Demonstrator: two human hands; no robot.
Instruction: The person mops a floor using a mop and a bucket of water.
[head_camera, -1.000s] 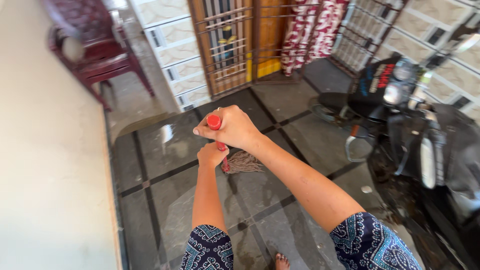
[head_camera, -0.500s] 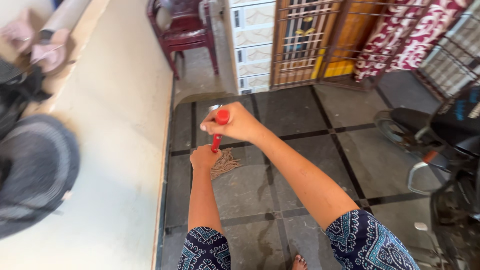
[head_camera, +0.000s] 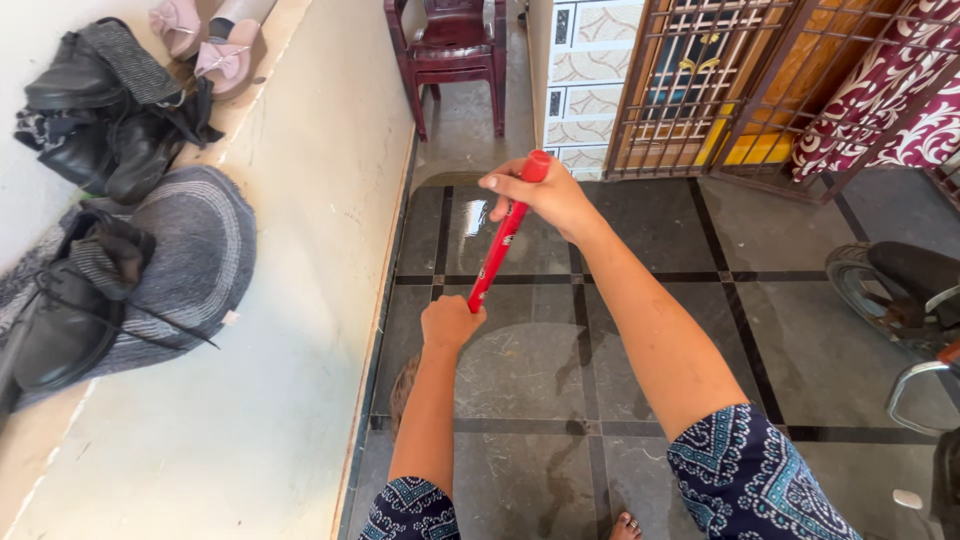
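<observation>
I hold a mop by its red handle (head_camera: 503, 240), which slants down toward me. My right hand (head_camera: 545, 197) grips the top end of the handle. My left hand (head_camera: 450, 322) grips it lower down. The brown string mop head (head_camera: 402, 385) is mostly hidden behind my left forearm and rests on the wet dark tiled floor (head_camera: 520, 370) close to the low cream wall (head_camera: 310, 300).
Black shoes (head_camera: 60, 310) lie on a grey round mat (head_camera: 190, 260) on the wall's ledge, with more black shoes (head_camera: 100, 120) and pink sandals (head_camera: 215, 40) beyond. A maroon plastic chair (head_camera: 450, 55) and a metal grille gate (head_camera: 700, 90) stand ahead. A scooter wheel (head_camera: 900, 285) is at the right.
The view has swung left, showing the ledge with shoes. The mop head has been drawn back toward me along the wall, and my right hand has risen with the handle's top.
</observation>
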